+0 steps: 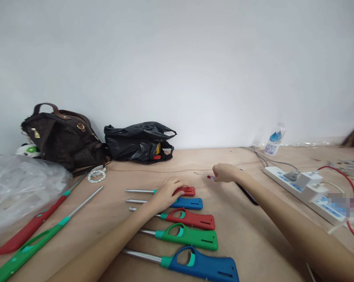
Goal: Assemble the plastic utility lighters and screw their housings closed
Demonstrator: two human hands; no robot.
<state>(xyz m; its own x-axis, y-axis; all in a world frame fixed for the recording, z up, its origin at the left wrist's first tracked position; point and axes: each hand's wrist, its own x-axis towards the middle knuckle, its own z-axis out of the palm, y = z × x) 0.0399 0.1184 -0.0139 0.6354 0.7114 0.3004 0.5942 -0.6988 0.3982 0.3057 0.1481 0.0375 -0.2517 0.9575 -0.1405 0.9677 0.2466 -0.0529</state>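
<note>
Several long-nosed lighters lie in a row on the wooden table [244,235]. My left hand [166,192] rests with curled fingers on the farthest red lighter [186,191], just above a blue lighter [188,203]. Closer to me lie a red lighter [191,219], a green lighter [191,237] and a blue lighter [203,267]. My right hand [225,172] is closed on a small screwdriver [204,176] with a red handle, its thin tip pointing left, held just above the table.
Two longer lighters, one red [30,229] and one green [33,246], lie at the left beside a clear plastic bag [18,188]. A brown handbag [62,137] and a black plastic bag [140,143] stand against the wall. A white power strip [306,188], cables and a small bottle [274,140] sit at the right.
</note>
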